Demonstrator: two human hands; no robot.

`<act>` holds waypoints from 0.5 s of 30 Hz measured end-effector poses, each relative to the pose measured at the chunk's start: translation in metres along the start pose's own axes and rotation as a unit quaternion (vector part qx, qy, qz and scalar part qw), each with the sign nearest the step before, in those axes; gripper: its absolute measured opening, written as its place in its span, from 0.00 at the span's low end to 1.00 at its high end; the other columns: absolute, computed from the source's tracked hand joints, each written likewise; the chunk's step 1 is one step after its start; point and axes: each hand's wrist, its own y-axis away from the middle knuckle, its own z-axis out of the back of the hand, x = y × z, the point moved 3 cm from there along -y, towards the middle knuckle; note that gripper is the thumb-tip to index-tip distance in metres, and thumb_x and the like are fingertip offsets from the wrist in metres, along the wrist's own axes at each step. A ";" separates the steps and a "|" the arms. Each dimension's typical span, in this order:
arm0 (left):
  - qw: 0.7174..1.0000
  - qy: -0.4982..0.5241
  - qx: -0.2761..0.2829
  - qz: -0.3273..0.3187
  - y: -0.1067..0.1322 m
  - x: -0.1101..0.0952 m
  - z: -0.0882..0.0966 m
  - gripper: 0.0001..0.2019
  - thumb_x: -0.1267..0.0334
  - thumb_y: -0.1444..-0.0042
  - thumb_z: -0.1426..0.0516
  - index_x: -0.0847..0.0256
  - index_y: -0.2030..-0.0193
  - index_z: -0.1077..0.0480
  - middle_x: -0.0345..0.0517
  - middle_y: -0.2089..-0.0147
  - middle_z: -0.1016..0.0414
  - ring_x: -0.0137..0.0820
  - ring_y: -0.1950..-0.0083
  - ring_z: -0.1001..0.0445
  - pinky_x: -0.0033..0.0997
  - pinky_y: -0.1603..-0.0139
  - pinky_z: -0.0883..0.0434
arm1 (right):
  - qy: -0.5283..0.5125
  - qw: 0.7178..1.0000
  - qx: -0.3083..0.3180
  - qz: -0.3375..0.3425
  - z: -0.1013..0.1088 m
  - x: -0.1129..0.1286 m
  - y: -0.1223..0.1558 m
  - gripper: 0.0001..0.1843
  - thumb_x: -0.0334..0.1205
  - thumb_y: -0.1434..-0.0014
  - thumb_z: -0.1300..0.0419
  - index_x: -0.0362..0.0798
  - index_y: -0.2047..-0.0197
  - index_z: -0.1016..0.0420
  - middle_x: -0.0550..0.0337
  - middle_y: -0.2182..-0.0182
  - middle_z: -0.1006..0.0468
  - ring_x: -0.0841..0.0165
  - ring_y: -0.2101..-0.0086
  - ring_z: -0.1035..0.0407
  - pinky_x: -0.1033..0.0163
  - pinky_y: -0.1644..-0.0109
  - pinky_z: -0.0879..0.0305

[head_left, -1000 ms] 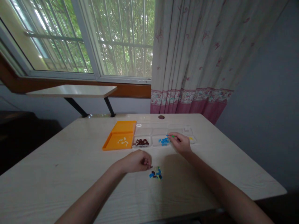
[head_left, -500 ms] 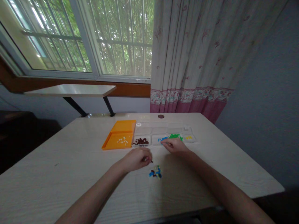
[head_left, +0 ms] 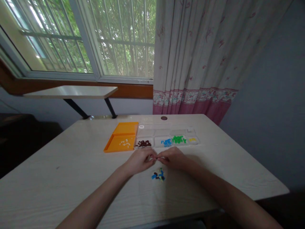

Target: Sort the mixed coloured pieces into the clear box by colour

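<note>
My left hand [head_left: 141,160] is closed in a pinch on a small dark brown building brick [head_left: 156,158], which barely shows between the fingertips. Against it, the closed fingertips of my right hand [head_left: 174,157] meet the left ones; whatever they pinch is too small to make out. Just below both hands lies a little cluster of blue, brown and pale bricks [head_left: 158,175] on the table. Beyond my hands, a clear compartment tray [head_left: 152,147] holds dark brown bricks [head_left: 144,143], blue bricks [head_left: 166,142], green bricks [head_left: 178,139] and a few yellow bricks [head_left: 192,140].
An orange open case [head_left: 119,138] with white bricks [head_left: 125,143] adjoins the tray on the left. A raised shelf [head_left: 73,91] on black legs stands at the table's back left. Behind the table [head_left: 83,168] are a barred window and a patterned curtain [head_left: 190,63].
My right hand has drawn back from the blue bricks in the tray to meet my left hand. My left hand stays nearly in place, fingertips slightly higher.
</note>
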 end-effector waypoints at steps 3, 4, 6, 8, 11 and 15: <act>0.999 0.024 -0.019 0.017 -0.001 0.001 0.002 0.06 0.64 0.48 0.48 0.63 0.69 0.31 0.43 0.70 0.30 0.25 0.70 0.35 0.22 0.71 0.39 | -0.007 0.999 -0.039 0.000 0.005 -0.002 0.000 0.10 0.40 0.43 0.48 0.50 0.64 0.25 0.62 0.77 0.23 0.74 0.77 0.32 0.71 0.71 0.44; 0.999 0.030 -0.025 0.019 -0.001 0.002 0.003 0.07 0.64 0.47 0.48 0.63 0.68 0.31 0.43 0.70 0.30 0.25 0.70 0.35 0.22 0.71 0.39 | -0.010 0.999 -0.050 0.002 0.006 -0.003 0.000 0.11 0.40 0.43 0.48 0.49 0.64 0.25 0.62 0.78 0.24 0.74 0.78 0.33 0.71 0.72 0.44; 0.998 0.038 -0.042 0.018 -0.001 0.003 0.004 0.07 0.65 0.47 0.48 0.63 0.68 0.30 0.43 0.71 0.30 0.25 0.71 0.36 0.21 0.71 0.39 | -0.011 0.998 -0.069 0.006 0.007 -0.003 0.000 0.11 0.40 0.43 0.48 0.49 0.65 0.25 0.62 0.79 0.24 0.74 0.79 0.34 0.70 0.72 0.44; 0.997 0.041 -0.057 0.017 -0.001 0.004 0.003 0.07 0.65 0.48 0.48 0.63 0.68 0.29 0.43 0.70 0.30 0.25 0.71 0.36 0.21 0.71 0.39 | -0.009 0.997 -0.078 0.009 0.007 -0.004 0.000 0.11 0.40 0.43 0.48 0.48 0.66 0.25 0.62 0.80 0.25 0.74 0.79 0.34 0.70 0.72 0.44; 0.997 0.039 -0.065 0.016 0.000 0.004 0.002 0.07 0.66 0.47 0.48 0.62 0.67 0.29 0.43 0.71 0.31 0.24 0.71 0.36 0.21 0.72 0.39 | -0.014 0.996 -0.085 0.008 0.007 -0.004 0.000 0.11 0.41 0.43 0.47 0.49 0.66 0.25 0.62 0.80 0.25 0.74 0.79 0.34 0.70 0.72 0.45; 0.996 0.032 -0.083 0.023 0.001 0.005 0.005 0.07 0.65 0.47 0.48 0.63 0.67 0.29 0.42 0.72 0.31 0.23 0.73 0.36 0.20 0.73 0.39 | -0.043 0.996 -0.074 -0.025 0.010 -0.003 -0.001 0.11 0.42 0.44 0.46 0.48 0.62 0.25 0.64 0.83 0.27 0.75 0.81 0.36 0.71 0.73 0.44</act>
